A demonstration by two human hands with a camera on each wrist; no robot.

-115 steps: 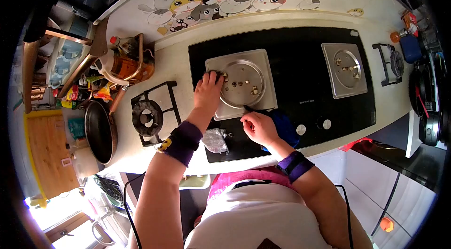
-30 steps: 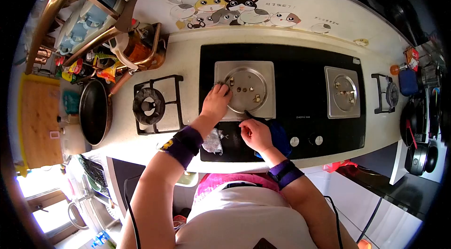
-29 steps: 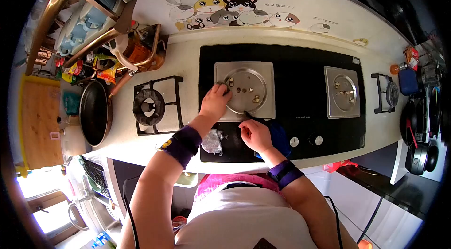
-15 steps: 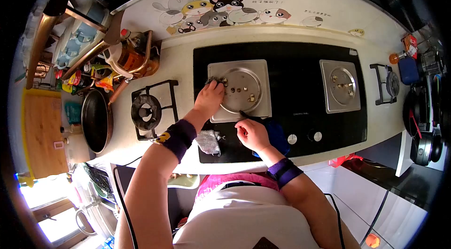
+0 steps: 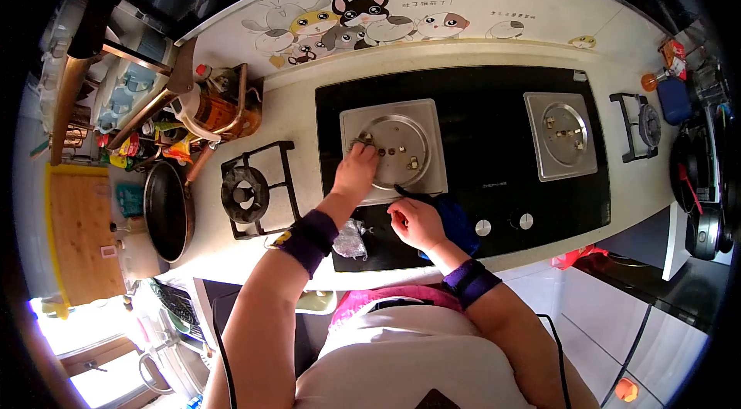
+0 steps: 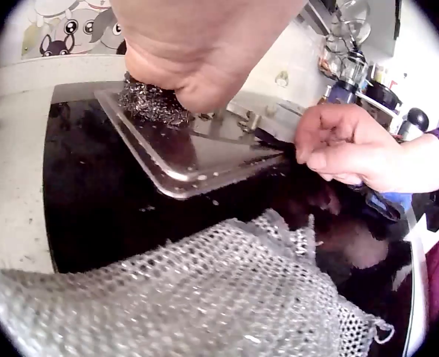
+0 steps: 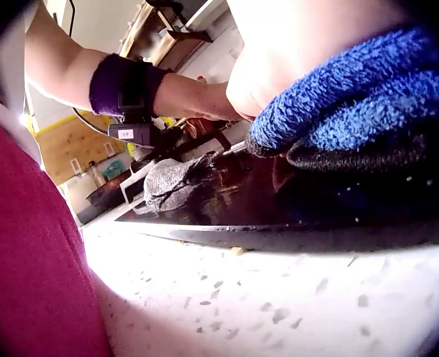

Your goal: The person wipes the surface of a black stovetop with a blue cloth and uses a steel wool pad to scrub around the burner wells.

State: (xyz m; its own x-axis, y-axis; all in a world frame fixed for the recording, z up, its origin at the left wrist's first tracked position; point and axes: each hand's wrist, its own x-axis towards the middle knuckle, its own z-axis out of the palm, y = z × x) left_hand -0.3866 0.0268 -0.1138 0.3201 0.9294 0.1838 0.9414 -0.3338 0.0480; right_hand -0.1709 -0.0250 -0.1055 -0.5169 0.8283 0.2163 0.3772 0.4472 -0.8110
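My left hand (image 5: 356, 170) grips a steel wool scrubber (image 6: 151, 104) and presses it on the left side of the square metal burner plate (image 5: 432, 170). At the plate's front edge, my right hand (image 5: 417, 222) has its fingers curled round the black end of a blue cloth (image 5: 457, 225); the left wrist view shows that hand (image 6: 360, 149) pinching a dark strip at the plate's corner. The blue towelling (image 7: 353, 89) bulges below the hand in the right wrist view. A silvery mesh cloth (image 6: 204, 297) lies on the black glass in front of the plate.
A removed burner and pan support (image 5: 245, 193) stand on the counter at left, beside a frying pan (image 5: 168, 212) and bottles (image 5: 212, 112). The second metal plate (image 5: 561, 166) sits at right, with another pan support (image 5: 637, 127) beyond it. Two knobs (image 5: 526, 221) are at the front.
The left hand with the scrubber has shifted slightly right and inward on the plate from its left edge. The right hand keeps about the same place. The head view has tilted a little.
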